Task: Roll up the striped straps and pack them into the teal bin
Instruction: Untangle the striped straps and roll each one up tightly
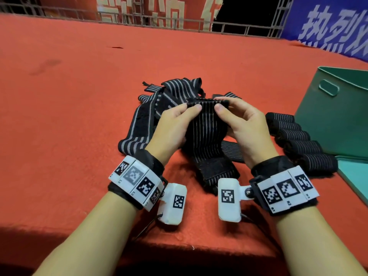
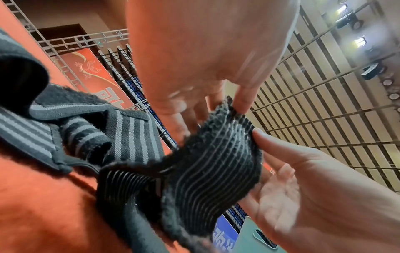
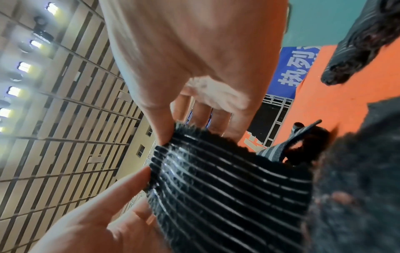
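Observation:
A black strap with thin pale stripes point(image 1: 207, 132) hangs upright above the red table, its lower end resting on the cloth. My left hand point(image 1: 194, 106) and right hand point(image 1: 220, 104) each pinch its top edge, thumbs facing me. In the left wrist view the left thumb presses on the strap point(image 2: 216, 154) and my right hand point(image 2: 303, 179) comes in from the lower right. The right wrist view shows the same strap point(image 3: 227, 188) pinched from above. Loose straps point(image 1: 159, 100) lie heaped behind. Several rolled straps point(image 1: 298, 144) lie in a row beside the teal bin point(image 1: 338, 116).
The red felt table point(image 1: 79, 96) stretches far to the left and back. A flat teal lid point(image 1: 356, 176) lies at the right edge, in front of the bin. A metal railing and banners point(image 1: 328, 26) run along the far side. The table's front edge point(image 1: 179, 246) is just under my wrists.

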`<state>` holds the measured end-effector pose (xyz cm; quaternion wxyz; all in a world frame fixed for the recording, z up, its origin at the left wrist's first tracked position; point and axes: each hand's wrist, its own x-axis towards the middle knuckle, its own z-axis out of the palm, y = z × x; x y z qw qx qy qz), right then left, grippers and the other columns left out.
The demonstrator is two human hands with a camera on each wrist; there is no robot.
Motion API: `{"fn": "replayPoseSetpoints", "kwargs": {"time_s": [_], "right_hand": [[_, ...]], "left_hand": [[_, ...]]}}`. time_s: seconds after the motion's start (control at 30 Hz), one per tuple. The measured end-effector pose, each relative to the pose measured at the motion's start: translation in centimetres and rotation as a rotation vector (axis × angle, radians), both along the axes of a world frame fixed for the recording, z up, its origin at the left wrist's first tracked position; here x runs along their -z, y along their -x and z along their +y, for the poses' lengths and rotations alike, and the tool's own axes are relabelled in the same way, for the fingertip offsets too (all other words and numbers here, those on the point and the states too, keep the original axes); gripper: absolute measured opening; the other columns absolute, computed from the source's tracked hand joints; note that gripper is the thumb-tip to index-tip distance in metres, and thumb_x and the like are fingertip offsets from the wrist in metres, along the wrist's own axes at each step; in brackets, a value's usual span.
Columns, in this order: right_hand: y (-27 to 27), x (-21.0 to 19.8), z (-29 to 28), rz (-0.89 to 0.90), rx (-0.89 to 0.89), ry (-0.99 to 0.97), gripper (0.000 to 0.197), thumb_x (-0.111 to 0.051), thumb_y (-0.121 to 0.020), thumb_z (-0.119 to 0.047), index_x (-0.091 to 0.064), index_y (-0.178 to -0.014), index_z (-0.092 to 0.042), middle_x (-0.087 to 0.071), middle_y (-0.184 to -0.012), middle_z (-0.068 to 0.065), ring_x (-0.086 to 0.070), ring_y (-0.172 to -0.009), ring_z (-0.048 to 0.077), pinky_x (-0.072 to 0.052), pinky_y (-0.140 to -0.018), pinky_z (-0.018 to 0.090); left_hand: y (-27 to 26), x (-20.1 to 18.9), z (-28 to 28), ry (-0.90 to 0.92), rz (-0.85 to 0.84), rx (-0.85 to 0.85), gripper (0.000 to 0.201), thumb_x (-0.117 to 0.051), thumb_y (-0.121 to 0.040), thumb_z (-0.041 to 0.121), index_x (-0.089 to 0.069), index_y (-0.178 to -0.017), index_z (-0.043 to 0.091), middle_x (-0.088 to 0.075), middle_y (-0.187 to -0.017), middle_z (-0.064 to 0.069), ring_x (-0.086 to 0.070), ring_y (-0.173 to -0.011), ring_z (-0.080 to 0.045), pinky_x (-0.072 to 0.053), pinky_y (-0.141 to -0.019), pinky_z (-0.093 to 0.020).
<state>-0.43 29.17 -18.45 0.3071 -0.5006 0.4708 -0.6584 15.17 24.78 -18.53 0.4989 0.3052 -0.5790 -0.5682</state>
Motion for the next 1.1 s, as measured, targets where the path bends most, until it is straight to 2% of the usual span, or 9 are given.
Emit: {"fn": "replayPoseSetpoints", "kwargs": {"time_s": [0.13, 0.27, 0.4, 0.47, 0.57, 0.7, 0.87, 1.0, 1.1], "right_hand": [[-0.1, 0.4, 0.2, 0.041, -0.046, -0.015, 0.022, -0.069, -0.093, 0.000, -0.076, -0.111, -0.011, -0.075, -0.114, 0.016, -0.071, -0.106, 0.025, -0.057, -0.098, 0.046], [-0.4, 0.4, 0.3, -0.007, -0.049, -0.062, 0.025, -0.069, -0.092, 0.003, -0.075, -0.114, -0.007, -0.075, -0.116, 0.015, -0.071, -0.112, 0.028, -0.058, -0.096, 0.043], [-0.7, 0.0, 0.8, -0.102, -0.088, -0.170, 0.021, -0.067, -0.099, -0.023, -0.076, -0.111, -0.009, -0.078, -0.106, 0.006, -0.073, -0.093, 0.013, -0.058, -0.073, 0.024], [-0.6, 0.2, 0.6, -0.104, -0.041, -0.171, 0.027, -0.064, -0.100, -0.031, -0.077, -0.109, -0.009, -0.078, -0.106, 0.006, -0.073, -0.089, 0.011, -0.056, -0.069, 0.024], [-0.6, 0.5, 0.5, -0.141, -0.047, -0.147, 0.026, -0.062, -0.102, -0.024, -0.074, -0.115, -0.006, -0.078, -0.109, 0.008, -0.074, -0.094, 0.014, -0.058, -0.073, 0.027], [-0.6, 0.6, 0.4, -0.140, -0.078, -0.093, 0.020, -0.059, -0.103, -0.013, -0.073, -0.115, -0.006, -0.076, -0.112, 0.006, -0.072, -0.098, 0.014, -0.059, -0.080, 0.029], [-0.5, 1.3, 0.0, -0.057, -0.049, -0.013, 0.017, -0.063, -0.101, -0.012, -0.076, -0.111, -0.013, -0.074, -0.119, 0.009, -0.068, -0.115, 0.027, -0.053, -0.103, 0.049], [-0.2, 1.5, -0.2, -0.109, 0.004, -0.023, 0.018, -0.063, -0.100, -0.008, -0.076, -0.112, -0.011, -0.076, -0.116, 0.010, -0.069, -0.115, 0.030, -0.056, -0.100, 0.046], [0.0, 1.5, -0.2, -0.157, 0.017, -0.058, 0.016, -0.064, -0.098, -0.006, -0.077, -0.105, -0.011, -0.076, -0.112, 0.009, -0.072, -0.104, 0.023, -0.058, -0.090, 0.038]], "left_hand": [[-0.7, 0.4, -0.5, 0.162, -0.054, -0.132, 0.016, -0.063, -0.101, 0.018, -0.075, -0.104, 0.008, -0.073, -0.089, 0.005, -0.068, -0.086, -0.008, -0.054, -0.073, -0.024], [-0.9, 0.6, -0.6, 0.183, -0.072, -0.149, 0.015, -0.064, -0.100, 0.021, -0.076, -0.101, 0.011, -0.074, -0.090, 0.001, -0.069, -0.087, -0.013, -0.054, -0.076, -0.032], [-0.8, 0.8, -0.4, 0.184, -0.056, -0.142, 0.030, -0.066, -0.099, 0.027, -0.073, -0.095, -0.001, -0.071, -0.091, -0.026, -0.063, -0.083, -0.020, -0.051, -0.075, -0.044], [-0.8, 0.6, -0.1, 0.183, -0.044, -0.136, 0.042, -0.068, -0.097, 0.035, -0.069, -0.092, -0.007, -0.067, -0.087, -0.030, -0.059, -0.081, -0.022, -0.050, -0.072, -0.048], [-0.8, 0.5, 0.0, 0.176, -0.053, -0.131, 0.054, -0.069, -0.094, 0.045, -0.068, -0.088, -0.009, -0.059, -0.079, -0.016, -0.053, -0.076, -0.022, -0.042, -0.068, -0.041], [-0.9, 0.7, -0.3, 0.160, -0.045, -0.163, 0.050, -0.067, -0.097, 0.043, -0.070, -0.082, -0.005, -0.051, -0.071, -0.015, -0.045, -0.065, -0.022, -0.035, -0.057, -0.033], [-0.8, 0.9, -0.4, 0.098, -0.012, -0.127, 0.049, -0.069, -0.093, 0.048, -0.071, -0.085, 0.001, -0.054, -0.077, -0.014, -0.046, -0.069, -0.025, -0.035, -0.058, -0.039], [-0.8, 1.0, -0.5, 0.041, -0.077, -0.041, 0.018, -0.070, -0.097, 0.025, -0.073, -0.099, 0.008, -0.070, -0.080, 0.002, -0.062, -0.069, -0.013, -0.046, -0.049, -0.022], [-0.8, 1.3, -0.6, 0.018, -0.129, -0.030, 0.010, -0.068, -0.097, 0.018, -0.073, -0.106, 0.016, -0.071, -0.088, 0.003, -0.064, -0.078, -0.015, -0.049, -0.051, -0.024]]}}
